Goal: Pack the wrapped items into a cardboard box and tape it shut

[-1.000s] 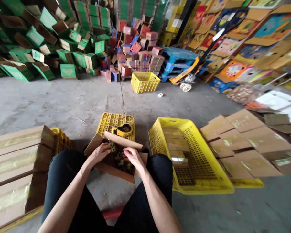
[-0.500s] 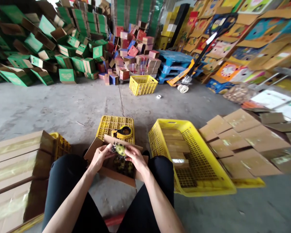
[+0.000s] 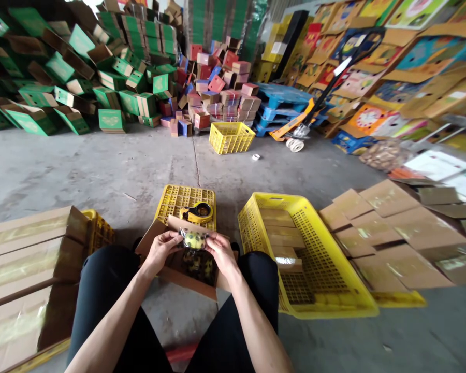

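Note:
I sit with an open cardboard box [image 3: 166,268] between my knees. My left hand [image 3: 160,250] and my right hand [image 3: 220,252] both pinch a small clear packet with yellow-green contents [image 3: 194,239], held just above the box. More such dark and yellow packets [image 3: 196,263] lie inside the box. Beyond the box, a yellow tape dispenser [image 3: 197,212] rests on an upturned yellow crate [image 3: 173,199].
A large yellow crate [image 3: 326,269] holding flat cardboard stands at my right, with folded cartons [image 3: 388,228] beyond it. Taped cartons [image 3: 19,269] lie at my left. Green boxes [image 3: 73,62], red boxes, a small yellow crate [image 3: 231,137], a tape roll [image 3: 256,156] and a pallet jack [image 3: 295,135] are across the concrete floor.
Both hands were down inside the box a second ago; they have since lifted one packet out and now hold it level between them above the box.

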`<state>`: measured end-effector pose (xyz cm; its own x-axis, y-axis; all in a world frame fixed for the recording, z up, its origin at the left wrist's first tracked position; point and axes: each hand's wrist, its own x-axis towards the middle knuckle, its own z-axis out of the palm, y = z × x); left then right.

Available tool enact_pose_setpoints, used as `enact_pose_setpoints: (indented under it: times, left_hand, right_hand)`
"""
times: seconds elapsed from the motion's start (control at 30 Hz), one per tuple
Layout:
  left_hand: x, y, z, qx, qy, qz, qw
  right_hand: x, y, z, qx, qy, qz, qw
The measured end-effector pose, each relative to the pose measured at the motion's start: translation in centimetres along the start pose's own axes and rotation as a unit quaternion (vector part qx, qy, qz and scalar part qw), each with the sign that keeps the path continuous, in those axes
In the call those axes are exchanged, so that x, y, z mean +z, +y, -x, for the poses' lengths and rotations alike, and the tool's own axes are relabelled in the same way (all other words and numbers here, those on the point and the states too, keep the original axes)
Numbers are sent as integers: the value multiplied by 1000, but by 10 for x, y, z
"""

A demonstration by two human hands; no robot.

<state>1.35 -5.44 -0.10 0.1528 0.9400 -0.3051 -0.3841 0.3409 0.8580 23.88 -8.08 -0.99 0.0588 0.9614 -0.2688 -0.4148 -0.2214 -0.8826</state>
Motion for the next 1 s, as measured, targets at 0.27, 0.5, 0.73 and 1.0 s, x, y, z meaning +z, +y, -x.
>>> enact_pose_setpoints:
  times: [0.27, 0.5, 0.73, 1.0]
  left_hand:
    - [2, -3, -2, 4, 4, 33, 999]
    - [0, -9, -3, -34, -72, 41, 996]
    - [2, -18, -2, -54, -116, 7, 992]
    - [2, -18, -5, -10, -96, 31, 995]
  right_hand:
    - [4, -7, 1, -32, 29, -16, 999]
    - [5, -11, 4, -35, 19, 26, 999]
    - [5, -10, 4, -37, 13, 40, 998]
    - [9, -10, 5, -16, 3, -9, 1000]
